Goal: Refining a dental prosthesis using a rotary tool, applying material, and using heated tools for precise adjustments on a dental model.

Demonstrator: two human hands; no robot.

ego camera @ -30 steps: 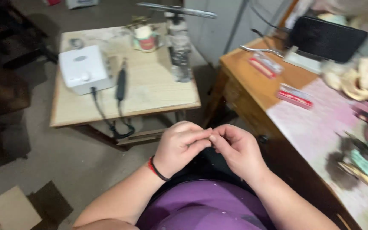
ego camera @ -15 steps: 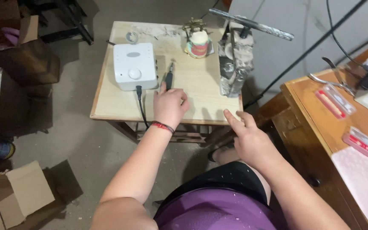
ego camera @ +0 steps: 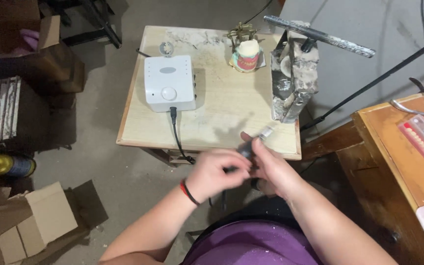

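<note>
Both hands met just in front of the small wooden table (ego camera: 231, 105). The left hand (ego camera: 217, 174) and the right hand (ego camera: 271, 169) were closed around a dark handpiece (ego camera: 247, 147) with a silvery tip, blurred. It looked stiff, smooth and light, best held by its slim barrel. Its black cable (ego camera: 177, 137) ran to a white box (ego camera: 169, 83) with rounded corners on the table.

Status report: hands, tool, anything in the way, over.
Both hands, left hand and right hand, gripping dark corded handpiece. Held over the small wooden table edge. White control box behind; nothing blocking.
</note>
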